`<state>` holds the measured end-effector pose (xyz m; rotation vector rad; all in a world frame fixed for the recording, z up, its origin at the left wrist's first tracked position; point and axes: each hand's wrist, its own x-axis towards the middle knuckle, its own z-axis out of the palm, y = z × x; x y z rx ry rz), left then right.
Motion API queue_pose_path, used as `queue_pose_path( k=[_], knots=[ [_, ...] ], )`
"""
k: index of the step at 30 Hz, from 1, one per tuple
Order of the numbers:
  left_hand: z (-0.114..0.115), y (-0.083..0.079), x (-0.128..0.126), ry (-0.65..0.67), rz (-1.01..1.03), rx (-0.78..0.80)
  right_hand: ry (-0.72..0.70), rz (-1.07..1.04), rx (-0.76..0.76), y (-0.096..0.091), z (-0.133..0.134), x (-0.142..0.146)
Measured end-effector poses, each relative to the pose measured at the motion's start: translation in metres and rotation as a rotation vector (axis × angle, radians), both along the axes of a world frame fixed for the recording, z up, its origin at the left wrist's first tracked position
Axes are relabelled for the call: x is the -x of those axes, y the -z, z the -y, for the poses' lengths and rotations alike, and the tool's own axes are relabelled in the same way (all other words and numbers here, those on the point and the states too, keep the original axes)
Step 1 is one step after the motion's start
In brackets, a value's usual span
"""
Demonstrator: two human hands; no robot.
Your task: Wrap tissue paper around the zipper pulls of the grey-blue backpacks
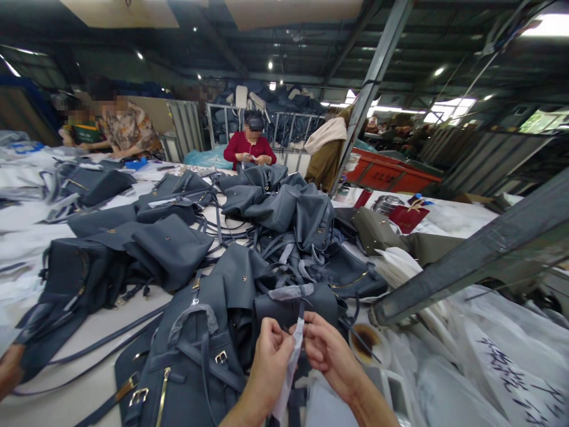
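Note:
At the front of the table my left hand [272, 359] is closed, its thumb and fingertips pinched on a strip of thin white wrapping [290, 379] that hangs down toward me. My right hand [324, 350] is beside it, fingers curled and pinching the strip's upper end, where a dark strap [301, 309] meets the wrapping. Just beyond both hands lies a blue-grey bag [278, 308] with a piece of white wrapping across its top. Left of my hands another blue-grey backpack [178, 356] lies flat, showing gold buckles, a gold zipper and a wrapped handle.
More blue-grey bags [271, 204] are heaped across the table. At the right a slanted metal post [466, 255] rises beside plastic bags [502, 356] and a bowl of brown liquid [365, 343]. A hand [11, 367] shows at the left edge; several people sit farther back.

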<state>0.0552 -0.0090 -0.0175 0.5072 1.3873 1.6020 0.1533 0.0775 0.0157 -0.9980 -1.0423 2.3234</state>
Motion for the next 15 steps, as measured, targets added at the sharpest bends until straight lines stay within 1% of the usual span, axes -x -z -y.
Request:
queue_pose_path(
  k=[3, 6, 8, 11, 15],
  knots=[
    [-0.001, 0.005, 0.001, -0.071, -0.007, -0.039, -0.004, -0.101, 0.053, 0.005, 0.001, -0.002],
    [-0.002, 0.007, 0.001, -0.048, 0.031, -0.077, -0.029, -0.225, 0.115, 0.01, 0.002, -0.004],
    [-0.002, 0.006, 0.001, -0.021, 0.059, -0.1, -0.06, -0.274, 0.12, 0.011, 0.002, -0.006],
    [-0.002, 0.002, 0.001, -0.001, 0.082, -0.116, -0.096, -0.231, 0.016, 0.011, 0.0, -0.006],
    [-0.002, 0.002, 0.001, -0.024, 0.023, -0.08, -0.159, -0.071, -0.163, 0.008, -0.002, -0.004]
  ],
)
